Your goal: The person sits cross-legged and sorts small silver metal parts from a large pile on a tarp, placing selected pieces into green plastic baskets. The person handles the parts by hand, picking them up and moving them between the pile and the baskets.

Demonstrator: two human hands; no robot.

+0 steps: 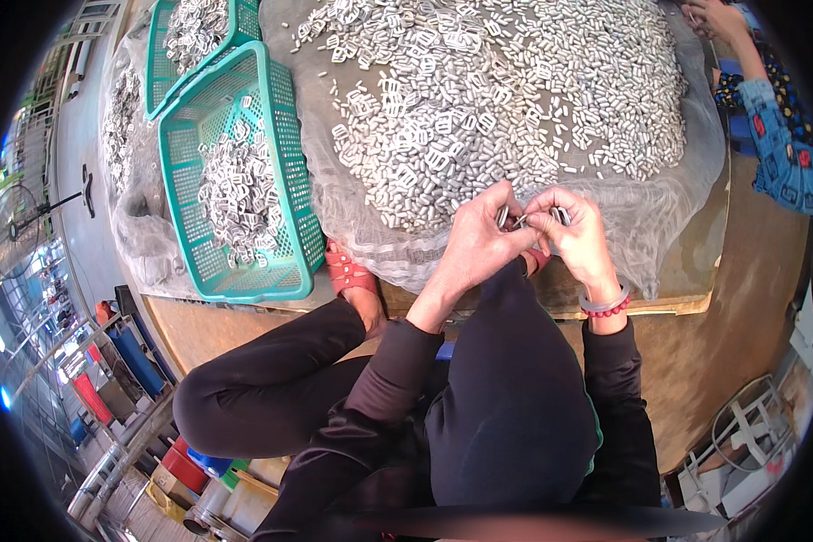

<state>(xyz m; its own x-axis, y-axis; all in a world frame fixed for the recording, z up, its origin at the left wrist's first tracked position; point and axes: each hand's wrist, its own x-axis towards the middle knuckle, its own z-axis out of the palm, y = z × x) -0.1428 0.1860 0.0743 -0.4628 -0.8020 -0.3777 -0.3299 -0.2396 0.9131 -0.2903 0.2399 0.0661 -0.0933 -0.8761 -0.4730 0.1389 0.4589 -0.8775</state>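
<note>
My left hand (479,242) is closed, with small silver metal buckles (503,217) caught between its thumb and fingers. Close beside it, my right hand (580,237) pinches a metal piece at the fingertips and has more silver buckles (561,215) tucked in its curled fingers. The two hands nearly touch, above the near edge of a wide pile of small silver pellets (406,185). Flat slotted buckles (438,158) lie mixed among the pellets. Fingers partly hide the held pieces, so I cannot tell how many there are.
A green plastic basket (289,208) with loose buckles (239,199) stands to the left, with a second green basket (160,59) behind it. Translucent mesh netting (655,217) lies under the pile. Another person's hand (718,18) reaches in at the far right.
</note>
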